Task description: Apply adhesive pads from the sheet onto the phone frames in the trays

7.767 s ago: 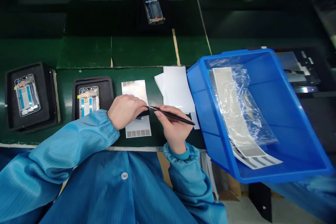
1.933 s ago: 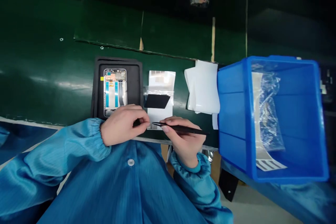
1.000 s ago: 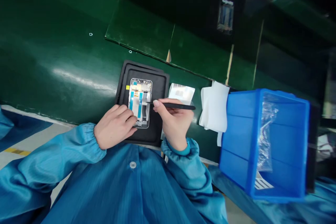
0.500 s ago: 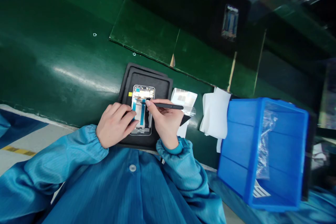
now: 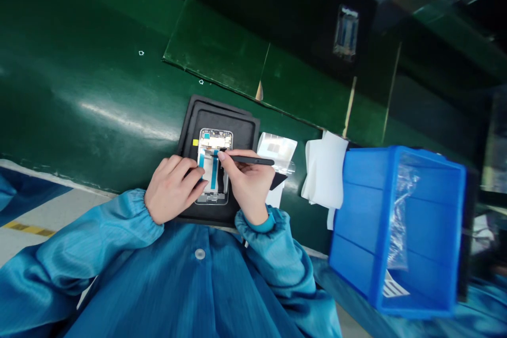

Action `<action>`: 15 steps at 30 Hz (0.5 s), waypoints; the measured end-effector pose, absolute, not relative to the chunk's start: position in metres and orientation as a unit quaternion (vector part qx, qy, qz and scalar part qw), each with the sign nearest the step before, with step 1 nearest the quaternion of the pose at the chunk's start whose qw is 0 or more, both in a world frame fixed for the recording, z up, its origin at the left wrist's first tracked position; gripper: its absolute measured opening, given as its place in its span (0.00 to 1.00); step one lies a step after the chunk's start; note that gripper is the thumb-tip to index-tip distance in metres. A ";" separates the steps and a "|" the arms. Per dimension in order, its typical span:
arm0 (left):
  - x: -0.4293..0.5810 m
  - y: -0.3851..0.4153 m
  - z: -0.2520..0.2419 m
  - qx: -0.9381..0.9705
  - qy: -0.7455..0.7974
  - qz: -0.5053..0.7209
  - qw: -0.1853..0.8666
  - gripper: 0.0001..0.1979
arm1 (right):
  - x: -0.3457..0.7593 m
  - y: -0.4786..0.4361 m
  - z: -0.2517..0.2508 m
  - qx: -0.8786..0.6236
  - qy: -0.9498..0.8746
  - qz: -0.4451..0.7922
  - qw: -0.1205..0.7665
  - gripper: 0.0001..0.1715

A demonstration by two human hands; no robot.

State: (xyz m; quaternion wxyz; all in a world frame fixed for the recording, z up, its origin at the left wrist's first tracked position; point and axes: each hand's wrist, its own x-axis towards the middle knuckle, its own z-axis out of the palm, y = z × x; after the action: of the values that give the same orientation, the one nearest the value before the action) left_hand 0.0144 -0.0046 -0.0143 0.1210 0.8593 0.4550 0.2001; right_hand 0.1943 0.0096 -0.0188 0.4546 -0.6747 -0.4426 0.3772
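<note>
An opened phone (image 5: 214, 174) with its circuit board and blue strips bare lies on a black tray (image 5: 245, 127). My left hand (image 5: 173, 188) presses bent fingers and thumb against the phone's left edge, holding it in place. Between the thumb and fingers of my right hand (image 5: 251, 185) is a pair of black tweezers (image 5: 251, 160), gripped like a pen. Their thin tip points left over the phone's middle, just below the board. Whether the tip touches anything is too small to tell. A yellow tab (image 5: 195, 142) sticks out at the phone's upper left.
Right of the tray lie a clear plastic sheet (image 5: 279, 147) and white papers (image 5: 322, 171). A blue bin (image 5: 358, 206) with clear plastic inside stands farther right. Another opened phone (image 5: 346, 33) rests on a dark surface at the back. The bench (image 5: 99, 84) is green.
My right hand and the tweezers have shifted very slightly left. The left hand keeps its hold on the phone, and the whole view has moved a little.
</note>
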 end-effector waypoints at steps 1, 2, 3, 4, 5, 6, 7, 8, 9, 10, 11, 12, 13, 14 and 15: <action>0.015 -0.005 -0.014 0.859 0.455 0.202 0.120 0.09 | 0.194 0.010 -0.019 -0.673 -0.441 0.380 0.457 0.08; 0.015 -0.004 -0.015 0.859 0.454 0.203 0.119 0.09 | 0.194 0.010 -0.019 -0.671 -0.440 0.383 0.459 0.08; 0.015 -0.004 -0.015 0.859 0.454 0.204 0.118 0.09 | 0.194 0.010 -0.019 -0.670 -0.440 0.384 0.459 0.08; 0.015 -0.004 -0.015 0.859 0.454 0.205 0.118 0.09 | 0.194 0.010 -0.019 -0.670 -0.441 0.384 0.458 0.08; 0.015 -0.004 -0.015 0.859 0.453 0.204 0.119 0.09 | 0.194 0.010 -0.019 -0.671 -0.443 0.382 0.455 0.08; 0.015 -0.004 -0.016 0.860 0.454 0.203 0.120 0.09 | 0.194 0.010 -0.019 -0.674 -0.445 0.380 0.452 0.08; 0.015 -0.004 -0.015 0.860 0.454 0.201 0.121 0.09 | 0.194 0.010 -0.019 -0.676 -0.446 0.378 0.448 0.09; 0.014 -0.004 -0.015 0.860 0.454 0.199 0.122 0.09 | 0.194 0.010 -0.019 -0.679 -0.448 0.375 0.445 0.09; 0.014 -0.004 -0.015 0.860 0.454 0.197 0.123 0.09 | 0.194 0.010 -0.019 -0.680 -0.449 0.372 0.445 0.09; 0.014 -0.004 -0.015 0.860 0.454 0.196 0.123 0.09 | 0.194 0.010 -0.019 -0.681 -0.449 0.369 0.446 0.08; 0.014 -0.004 -0.015 0.860 0.454 0.195 0.124 0.09 | 0.194 0.010 -0.020 -0.682 -0.449 0.366 0.447 0.08; 0.014 -0.004 -0.015 0.860 0.454 0.194 0.124 0.09 | 0.194 0.010 -0.020 -0.683 -0.449 0.364 0.446 0.08; 0.014 -0.005 -0.015 0.860 0.455 0.194 0.124 0.09 | 0.194 0.010 -0.020 -0.684 -0.450 0.363 0.445 0.08; 0.014 -0.005 -0.015 0.860 0.455 0.193 0.125 0.09 | 0.194 0.010 -0.020 -0.685 -0.452 0.362 0.443 0.08; 0.014 -0.005 -0.015 0.860 0.456 0.193 0.126 0.09 | 0.194 0.010 -0.020 -0.686 -0.454 0.361 0.440 0.08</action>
State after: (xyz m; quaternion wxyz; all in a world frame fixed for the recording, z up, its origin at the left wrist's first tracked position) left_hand 0.0137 -0.0045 -0.0150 0.1259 0.8599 0.4556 0.1928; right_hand 0.1943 0.0097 -0.0196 0.4401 -0.6857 -0.4536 0.3610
